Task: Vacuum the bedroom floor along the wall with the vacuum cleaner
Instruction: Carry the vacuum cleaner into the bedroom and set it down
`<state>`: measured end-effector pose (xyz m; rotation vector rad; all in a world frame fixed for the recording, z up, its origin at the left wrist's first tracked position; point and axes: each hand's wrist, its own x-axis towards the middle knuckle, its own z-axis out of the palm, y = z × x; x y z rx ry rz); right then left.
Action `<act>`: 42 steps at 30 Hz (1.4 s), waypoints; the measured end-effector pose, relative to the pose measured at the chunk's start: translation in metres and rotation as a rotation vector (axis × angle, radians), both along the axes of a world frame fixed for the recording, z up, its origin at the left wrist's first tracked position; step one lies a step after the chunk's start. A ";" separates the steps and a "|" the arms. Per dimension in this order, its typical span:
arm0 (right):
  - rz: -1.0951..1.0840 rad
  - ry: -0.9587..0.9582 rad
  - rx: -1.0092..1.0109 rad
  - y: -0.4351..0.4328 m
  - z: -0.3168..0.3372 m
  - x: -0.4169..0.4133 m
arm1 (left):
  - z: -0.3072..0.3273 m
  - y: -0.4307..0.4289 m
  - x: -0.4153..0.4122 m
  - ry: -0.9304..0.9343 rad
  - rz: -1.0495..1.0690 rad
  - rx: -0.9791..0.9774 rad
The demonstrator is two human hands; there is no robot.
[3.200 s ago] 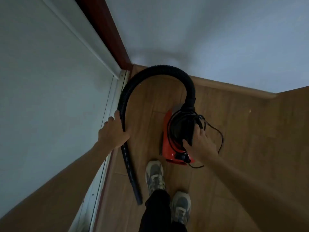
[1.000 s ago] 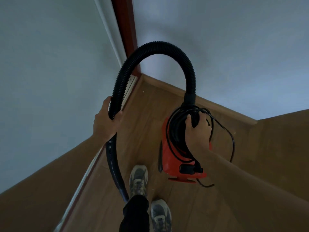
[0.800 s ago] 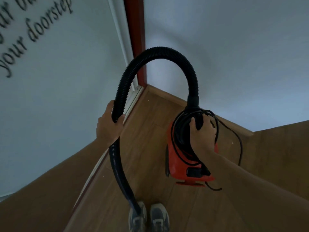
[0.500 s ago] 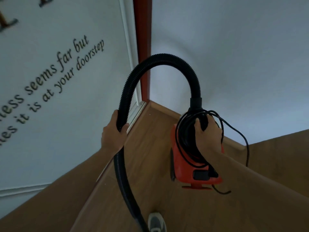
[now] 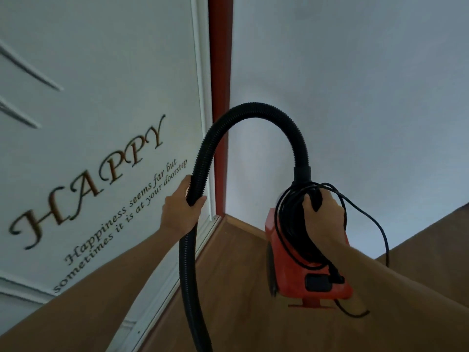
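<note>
Fingers (image 5: 328, 199) of the right hand (image 5: 322, 219) clench the handle of the red vacuum cleaner (image 5: 286, 283), held up right of the red door frame (image 5: 220, 97) with its cord (image 5: 380, 235) coiled on top; the left hand (image 5: 180, 209) grips the black hose (image 5: 253, 108) arching across that frame, above the wooden floor (image 5: 228, 288)

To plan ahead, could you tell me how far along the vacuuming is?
Only the pickup looks done: the right hand carries the vacuum cleaner by its handle; the left hand grips the hose. The cord is coiled around the body, so unwinding, plugging in and vacuuming the floor remain.
</note>
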<state>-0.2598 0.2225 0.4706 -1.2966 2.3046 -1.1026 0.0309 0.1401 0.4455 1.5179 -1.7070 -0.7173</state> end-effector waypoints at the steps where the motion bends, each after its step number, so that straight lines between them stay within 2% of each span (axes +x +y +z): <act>1: -0.002 0.005 -0.018 0.003 0.016 0.000 | 0.017 0.001 0.001 0.008 0.000 -0.007; 16: -0.009 0.084 -0.304 0.056 0.303 0.021 | 0.282 0.063 0.004 0.114 -0.029 -0.209; 24: 0.055 0.060 -0.400 0.086 0.418 0.046 | 0.399 0.110 0.021 0.139 0.064 -0.294; 29: 0.106 -0.010 -0.435 0.099 0.466 0.046 | 0.451 0.132 0.017 0.160 0.128 -0.300; 32: 0.167 -0.025 -0.424 0.100 0.483 0.041 | 0.469 0.141 0.015 0.090 0.216 -0.313; 42: 0.446 -0.039 -0.430 0.103 0.481 0.012 | 0.479 0.220 -0.014 0.038 0.527 -0.370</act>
